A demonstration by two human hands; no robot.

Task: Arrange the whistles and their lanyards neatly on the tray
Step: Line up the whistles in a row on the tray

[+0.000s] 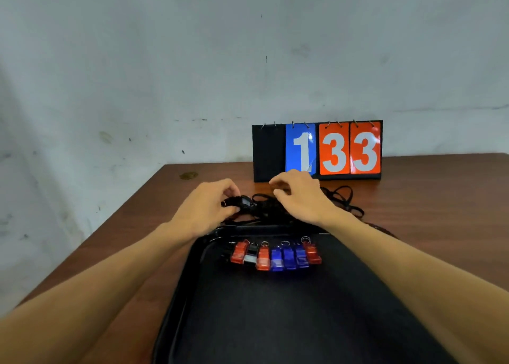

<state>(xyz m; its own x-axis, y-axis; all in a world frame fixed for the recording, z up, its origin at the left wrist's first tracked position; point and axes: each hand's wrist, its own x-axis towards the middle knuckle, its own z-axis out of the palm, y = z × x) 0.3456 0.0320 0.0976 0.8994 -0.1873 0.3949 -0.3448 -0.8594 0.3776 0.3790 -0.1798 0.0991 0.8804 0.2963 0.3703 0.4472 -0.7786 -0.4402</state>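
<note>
A black tray (192, 294) lies on the table in front of me. Near its far end, several red, blue and black whistles (276, 254) sit side by side in a row. Beyond the tray's far rim lies a tangle of black lanyards (344, 201). My left hand (205, 206) grips a black whistle (242, 201) just past the tray's far left corner. My right hand (300, 195) hovers over the lanyard pile with curled fingers; whether it pinches a cord is hidden.
A flip scoreboard (316, 150) reading 1 and 33 stands on the brown wooden table (124, 226) behind the lanyards, against a pale wall. The table's left edge runs diagonally close to my left forearm.
</note>
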